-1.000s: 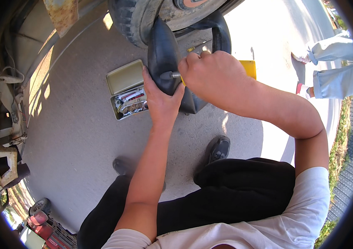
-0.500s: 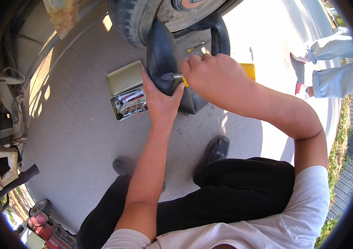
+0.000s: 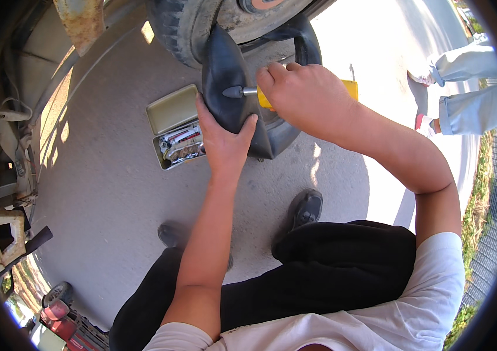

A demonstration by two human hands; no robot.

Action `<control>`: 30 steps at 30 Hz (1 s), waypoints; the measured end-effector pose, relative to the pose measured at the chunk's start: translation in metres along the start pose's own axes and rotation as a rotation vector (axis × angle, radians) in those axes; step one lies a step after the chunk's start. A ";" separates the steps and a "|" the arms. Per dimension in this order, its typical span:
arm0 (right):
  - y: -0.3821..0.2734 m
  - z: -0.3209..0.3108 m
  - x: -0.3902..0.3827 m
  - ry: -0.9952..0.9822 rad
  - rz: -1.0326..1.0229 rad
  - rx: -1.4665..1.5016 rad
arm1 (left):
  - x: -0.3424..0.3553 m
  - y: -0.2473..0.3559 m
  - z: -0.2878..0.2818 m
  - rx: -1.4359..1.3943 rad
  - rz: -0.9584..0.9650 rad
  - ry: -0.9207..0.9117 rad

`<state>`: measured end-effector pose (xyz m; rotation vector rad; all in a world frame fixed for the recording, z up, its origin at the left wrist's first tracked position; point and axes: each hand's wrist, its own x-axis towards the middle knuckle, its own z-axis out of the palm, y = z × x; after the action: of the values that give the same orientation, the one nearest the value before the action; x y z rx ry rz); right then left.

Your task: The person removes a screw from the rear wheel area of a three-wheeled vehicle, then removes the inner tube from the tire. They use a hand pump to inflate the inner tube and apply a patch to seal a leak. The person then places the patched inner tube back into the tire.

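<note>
A black rubber inner tube [image 3: 225,70] hangs out of a dirty wheel with a tyre [image 3: 181,35]. My left hand [image 3: 225,140] grips the tube's lower part from beneath, thumb on its right side and a finger along its left; the other fingers are hidden. My right hand [image 3: 307,96] is closed around a yellow power tool [image 3: 349,89], most of its body covered by the hand. From the tool a metal shaft points left, ending in a grey cone-shaped grinding bit [image 3: 234,92]. That bit lies against the tube's face, above my left thumb.
Left of the tube, an open metal tin [image 3: 172,111] holds tubes and small packets. A rusty metal part [image 3: 82,26] hangs at upper left. Another person's legs in light jeans [image 3: 473,111] stand at right. My black shoe [image 3: 307,207] rests on the pavement [image 3: 114,175].
The right hand and tool have risen slightly, carrying the grinding bit upward and a little left over the tube. My left hand keeps its grip, almost unmoved.
</note>
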<state>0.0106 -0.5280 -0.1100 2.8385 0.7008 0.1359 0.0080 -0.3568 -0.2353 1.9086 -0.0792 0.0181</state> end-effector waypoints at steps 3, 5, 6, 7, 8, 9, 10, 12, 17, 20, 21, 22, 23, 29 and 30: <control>-0.006 0.002 -0.005 -0.042 -0.045 0.022 | 0.001 0.002 -0.001 0.015 0.007 -0.003; -0.001 0.001 -0.001 -0.016 -0.008 0.027 | 0.000 0.000 -0.001 0.019 0.012 0.001; 0.001 0.000 0.000 -0.002 0.011 0.029 | 0.000 -0.001 0.000 0.020 0.014 0.003; 0.000 -0.001 0.001 -0.065 0.013 0.023 | 0.000 -0.002 0.000 0.016 0.018 0.001; -0.002 -0.004 0.000 -0.127 0.015 0.017 | 0.000 -0.003 0.000 0.011 0.021 0.000; -0.004 -0.005 0.000 -0.189 0.018 0.012 | 0.000 -0.003 -0.001 0.006 0.024 -0.001; -0.005 -0.005 -0.001 -0.194 0.013 0.021 | 0.000 -0.003 -0.001 0.009 0.015 -0.002; -0.006 -0.002 -0.003 -0.204 0.002 0.039 | 0.001 -0.001 -0.002 0.016 -0.004 -0.004; -0.001 0.006 -0.010 -0.028 -0.007 0.022 | 0.000 0.004 -0.004 0.025 -0.026 -0.022; -0.001 0.003 -0.010 -0.044 -0.006 0.059 | 0.000 -0.001 -0.003 0.042 -0.007 -0.009; 0.000 0.002 -0.010 -0.046 -0.001 0.078 | 0.000 -0.003 -0.002 0.049 0.004 -0.002; 0.002 0.003 -0.010 -0.037 0.003 0.065 | 0.000 -0.001 -0.001 0.040 -0.007 -0.004; 0.004 0.005 -0.009 -0.029 0.007 0.053 | 0.000 0.001 -0.001 0.031 -0.017 -0.005; 0.001 0.006 -0.013 -0.064 0.010 0.088 | 0.000 -0.001 0.000 0.044 -0.013 0.006; 0.001 0.005 -0.012 -0.067 0.028 0.104 | 0.000 -0.002 0.000 0.053 -0.003 0.009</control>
<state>0.0012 -0.5352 -0.1151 2.9371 0.6739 0.0093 0.0077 -0.3566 -0.2371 1.9614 -0.0705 0.0265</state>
